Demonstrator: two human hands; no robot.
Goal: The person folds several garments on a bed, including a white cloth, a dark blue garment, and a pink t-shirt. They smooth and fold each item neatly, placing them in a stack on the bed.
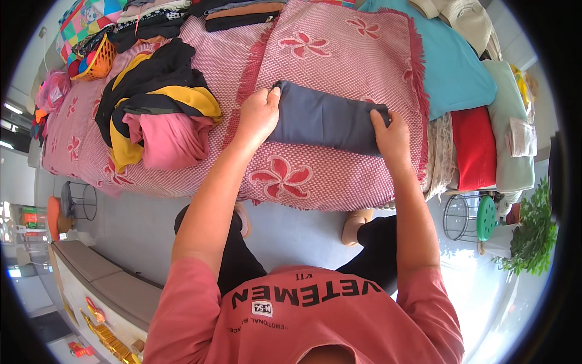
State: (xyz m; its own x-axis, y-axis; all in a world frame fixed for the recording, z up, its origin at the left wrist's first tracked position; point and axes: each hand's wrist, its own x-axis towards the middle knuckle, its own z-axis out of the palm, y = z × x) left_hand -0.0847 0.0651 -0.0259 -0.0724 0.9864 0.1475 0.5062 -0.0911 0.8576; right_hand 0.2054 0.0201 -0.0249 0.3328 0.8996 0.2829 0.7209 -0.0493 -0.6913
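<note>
A dark grey-blue garment (327, 118), folded into a long flat band, lies across both my hands above the patterned cover. My left hand (259, 115) pinches its left end between thumb and fingers. At its other end my right hand (391, 136) grips the edge, thumb on top. What kind of garment it is does not show. Beneath it spreads a pink woven blanket (345, 182) with red flower motifs and a fringe. To the left, a loose heap holds a black and yellow garment (160, 85) and a pink garment (173, 139).
Stacked folded clothes (242, 15) lie along the far edge, beside an orange basket (100, 59) at far left. At right are a light blue cloth (458, 79) and a red cloth (476, 148). A green-topped stool (486, 217) and a leafy plant (533, 233) stand at lower right.
</note>
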